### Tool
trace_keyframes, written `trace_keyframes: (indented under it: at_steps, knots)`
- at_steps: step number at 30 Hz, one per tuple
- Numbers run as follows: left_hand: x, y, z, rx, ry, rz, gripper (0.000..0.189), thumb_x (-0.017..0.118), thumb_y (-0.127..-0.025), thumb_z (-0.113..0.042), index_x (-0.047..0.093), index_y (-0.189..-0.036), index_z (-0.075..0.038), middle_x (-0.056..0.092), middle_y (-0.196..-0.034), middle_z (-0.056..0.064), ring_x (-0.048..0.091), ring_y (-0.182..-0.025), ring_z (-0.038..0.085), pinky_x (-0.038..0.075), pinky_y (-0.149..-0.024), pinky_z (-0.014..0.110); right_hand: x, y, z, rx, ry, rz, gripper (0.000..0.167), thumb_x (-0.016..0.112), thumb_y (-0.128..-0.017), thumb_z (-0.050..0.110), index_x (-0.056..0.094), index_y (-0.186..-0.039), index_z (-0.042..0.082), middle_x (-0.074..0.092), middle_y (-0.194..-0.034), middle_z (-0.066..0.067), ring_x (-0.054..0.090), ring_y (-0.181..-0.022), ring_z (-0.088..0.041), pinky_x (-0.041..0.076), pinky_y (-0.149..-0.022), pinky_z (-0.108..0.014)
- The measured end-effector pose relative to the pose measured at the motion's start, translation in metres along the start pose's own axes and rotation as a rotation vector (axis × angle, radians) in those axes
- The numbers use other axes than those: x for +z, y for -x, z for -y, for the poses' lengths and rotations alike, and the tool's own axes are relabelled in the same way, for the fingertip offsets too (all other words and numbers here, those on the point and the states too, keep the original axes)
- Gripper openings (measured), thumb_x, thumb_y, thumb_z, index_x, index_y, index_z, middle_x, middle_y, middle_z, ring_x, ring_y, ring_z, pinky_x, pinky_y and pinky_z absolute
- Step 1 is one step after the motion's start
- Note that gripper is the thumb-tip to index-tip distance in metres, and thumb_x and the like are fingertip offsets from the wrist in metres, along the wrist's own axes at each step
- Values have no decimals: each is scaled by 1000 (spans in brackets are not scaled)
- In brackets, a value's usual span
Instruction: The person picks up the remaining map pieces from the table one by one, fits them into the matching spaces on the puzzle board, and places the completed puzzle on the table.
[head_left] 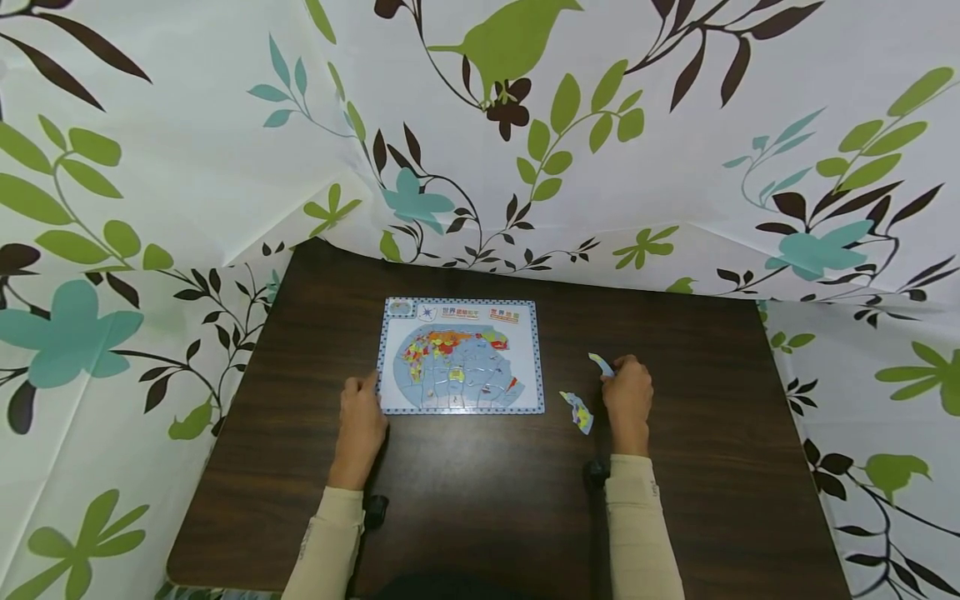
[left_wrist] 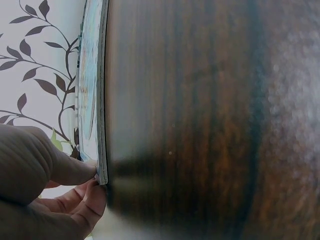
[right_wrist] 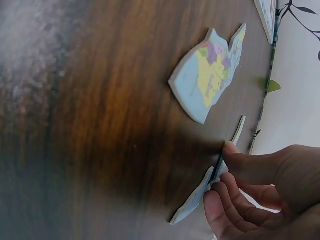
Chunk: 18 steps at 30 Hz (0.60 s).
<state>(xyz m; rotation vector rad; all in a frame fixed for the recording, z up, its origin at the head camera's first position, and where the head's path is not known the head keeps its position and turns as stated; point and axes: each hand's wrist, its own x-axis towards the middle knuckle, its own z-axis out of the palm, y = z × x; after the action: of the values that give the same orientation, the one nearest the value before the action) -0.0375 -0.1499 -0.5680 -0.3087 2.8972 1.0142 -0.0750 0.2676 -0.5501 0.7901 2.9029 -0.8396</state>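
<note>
A world map jigsaw puzzle (head_left: 461,400) in a blue-bordered white board lies on the table, with a gap at the map's right side. At the board's lower left, my left hand (head_left: 360,429) pinches its edge; the thumb (left_wrist: 75,170) is at the top and the fingertips are beside the corner. To the right of the board, my right hand (head_left: 628,398) pinches a thin puzzle piece (right_wrist: 239,131) between thumb and fingers. Another light blue piece (right_wrist: 192,199) shows just below those fingertips. A loose map piece (head_left: 579,414) with yellow and purple areas lies between the board and the right hand.
The dark wood table (head_left: 697,500) extends around the board. A white cloth (head_left: 637,208) with leaf and bird prints hangs behind and at both sides. Dark wrist-worn devices (head_left: 375,510) sit at both sleeves.
</note>
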Motion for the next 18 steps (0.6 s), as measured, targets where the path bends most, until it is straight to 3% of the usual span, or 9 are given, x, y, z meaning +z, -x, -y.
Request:
trace_keyframes:
  at_steps: [11, 18]
  knots:
    - [0, 0, -1, -25, 10, 17, 45, 53, -106, 7, 52, -151, 11, 50, -136, 35, 53, -128, 52, 53, -102, 63, 0, -4, -3, -8, -3, 46, 30, 74, -97, 8, 68, -123, -6, 63, -125, -35, 60, -121, -56, 48, -101, -65]
    - [0, -1, -2, -25, 2, 22, 45, 53, -107, 6, 52, -151, 10, 50, -136, 35, 53, -127, 52, 54, -101, 62, -3, -1, 2, -30, -70, 11, 16, 72, -99, 8, 76, -110, -2, 72, -104, -22, 67, -97, -42, 52, -83, -56]
